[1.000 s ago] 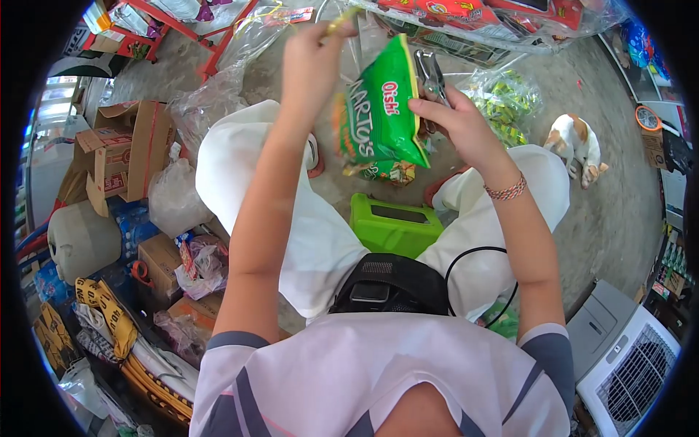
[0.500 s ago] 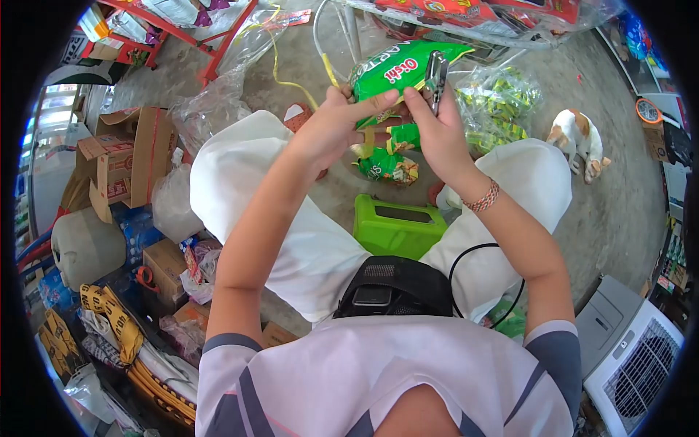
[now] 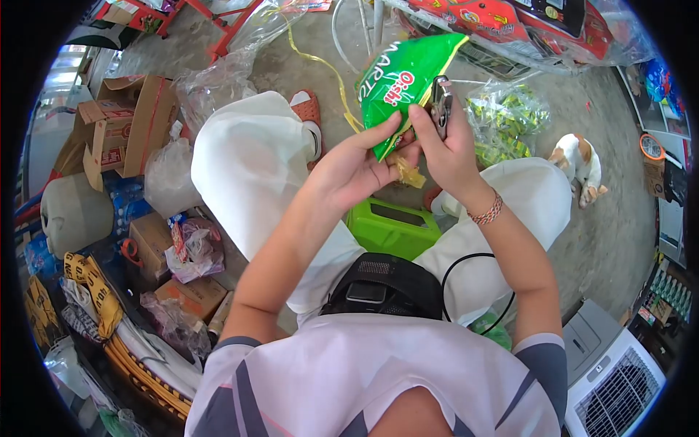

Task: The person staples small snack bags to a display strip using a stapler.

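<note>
A green Oishi snack bag [image 3: 389, 84] is held up by its lower edge in my left hand [image 3: 364, 164], thumb on the front. Crumpled translucent yellow strip [image 3: 409, 172] shows at the left fingertips. My right hand [image 3: 453, 156] is closed around a small shiny metal hand tool [image 3: 441, 105], its kind unclear, which lies along the bag's right edge. The right thumb presses near that same edge, close to the left thumb. Below the hands, between my knees, stands a green plastic stool [image 3: 393, 227].
Clear plastic with green packs [image 3: 506, 120] lies on the floor ahead right, near a white-and-brown dog [image 3: 579, 164]. Left are an open cardboard box [image 3: 135, 127] and a jerrycan [image 3: 76, 215]. Right is a white air cooler [image 3: 615, 386]. Red packs [image 3: 473, 18] fill the rack ahead.
The bag has turned more upright, its lower corner now pointing down between the hands. The smaller green packs seen beneath the hands no longer show. Both hands have dropped slightly as the view shifted.
</note>
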{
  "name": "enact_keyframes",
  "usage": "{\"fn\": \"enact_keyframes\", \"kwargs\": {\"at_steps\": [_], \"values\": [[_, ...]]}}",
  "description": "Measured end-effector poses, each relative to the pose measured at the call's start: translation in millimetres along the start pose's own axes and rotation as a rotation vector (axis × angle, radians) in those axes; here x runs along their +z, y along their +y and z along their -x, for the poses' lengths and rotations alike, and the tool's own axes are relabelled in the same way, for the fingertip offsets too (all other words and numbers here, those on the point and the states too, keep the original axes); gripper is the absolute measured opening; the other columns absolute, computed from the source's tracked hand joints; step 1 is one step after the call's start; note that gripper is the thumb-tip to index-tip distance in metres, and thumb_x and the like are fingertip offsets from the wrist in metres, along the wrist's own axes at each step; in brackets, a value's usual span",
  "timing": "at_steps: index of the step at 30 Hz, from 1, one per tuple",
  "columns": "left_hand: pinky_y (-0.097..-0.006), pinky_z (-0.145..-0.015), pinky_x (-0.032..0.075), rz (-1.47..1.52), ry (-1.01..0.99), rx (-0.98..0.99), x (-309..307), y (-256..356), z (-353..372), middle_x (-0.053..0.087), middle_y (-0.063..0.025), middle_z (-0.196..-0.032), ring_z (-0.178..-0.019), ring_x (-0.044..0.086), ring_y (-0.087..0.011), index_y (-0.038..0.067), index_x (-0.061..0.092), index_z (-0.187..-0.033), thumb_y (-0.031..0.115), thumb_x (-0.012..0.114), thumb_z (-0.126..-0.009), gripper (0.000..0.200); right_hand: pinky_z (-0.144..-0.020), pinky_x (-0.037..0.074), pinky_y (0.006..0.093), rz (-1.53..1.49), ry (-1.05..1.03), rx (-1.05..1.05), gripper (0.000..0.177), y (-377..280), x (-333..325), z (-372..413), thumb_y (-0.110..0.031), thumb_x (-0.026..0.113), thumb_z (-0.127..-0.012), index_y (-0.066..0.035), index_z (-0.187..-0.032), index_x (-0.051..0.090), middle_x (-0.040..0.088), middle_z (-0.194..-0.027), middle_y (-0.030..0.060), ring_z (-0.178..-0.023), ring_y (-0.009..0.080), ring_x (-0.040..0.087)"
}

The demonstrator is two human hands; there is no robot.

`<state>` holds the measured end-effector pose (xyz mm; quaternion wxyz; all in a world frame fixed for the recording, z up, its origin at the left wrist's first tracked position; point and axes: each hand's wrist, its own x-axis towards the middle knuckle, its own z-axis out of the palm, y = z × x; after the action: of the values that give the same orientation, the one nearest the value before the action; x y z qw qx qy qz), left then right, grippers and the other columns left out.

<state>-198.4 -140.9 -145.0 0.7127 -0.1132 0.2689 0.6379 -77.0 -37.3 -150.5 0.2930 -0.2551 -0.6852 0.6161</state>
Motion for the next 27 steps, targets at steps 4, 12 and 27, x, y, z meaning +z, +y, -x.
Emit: {"fn": "enact_keyframes", "kwargs": {"at_steps": [4,12,27], "values": [[-0.0332,-0.078,0.051,-0.026,-0.072,0.156,-8,-3,-3,0.06,-0.0079,-0.1,-0.091,0.059,-0.018,0.001,0.057,-0.111,0.012,0.062,-0.09,0.024,-0.059,0.044,0.0234,0.08,-0.032,-0.061,0.017,-11,-1,1,-0.018,0.059,-0.092,-0.002,-0.095,0.055,0.06,-0.069,0.0011,-0.066,0.0044,0.057],[-0.0341,-0.079,0.051,-0.389,0.063,0.533,11,-8,-7,0.061,-0.01,-0.106,-0.098,0.06,-0.0181,0.005,0.047,-0.118,0.016,0.061,-0.092,0.032,-0.059,0.039,0.0193,-0.157,0.101,0.145,0.019,-18,-2,7,-0.014,0.063,-0.089,0.0,-0.1,0.059,0.062,-0.08,-0.0012,-0.066,0.0028,0.05],[-0.037,-0.08,0.058,-0.432,0.097,0.656,-13,-2,-15,0.053,-0.0174,-0.112,-0.095,0.064,-0.0255,0.0,0.029,-0.11,-0.003,0.068,-0.081,0.048,-0.062,0.041,0.0249,-0.429,0.094,0.427,0.009,6,4,13,-0.01,0.063,-0.085,-0.005,-0.09,0.058,0.057,-0.077,-0.0001,-0.069,0.0077,0.051]]}}
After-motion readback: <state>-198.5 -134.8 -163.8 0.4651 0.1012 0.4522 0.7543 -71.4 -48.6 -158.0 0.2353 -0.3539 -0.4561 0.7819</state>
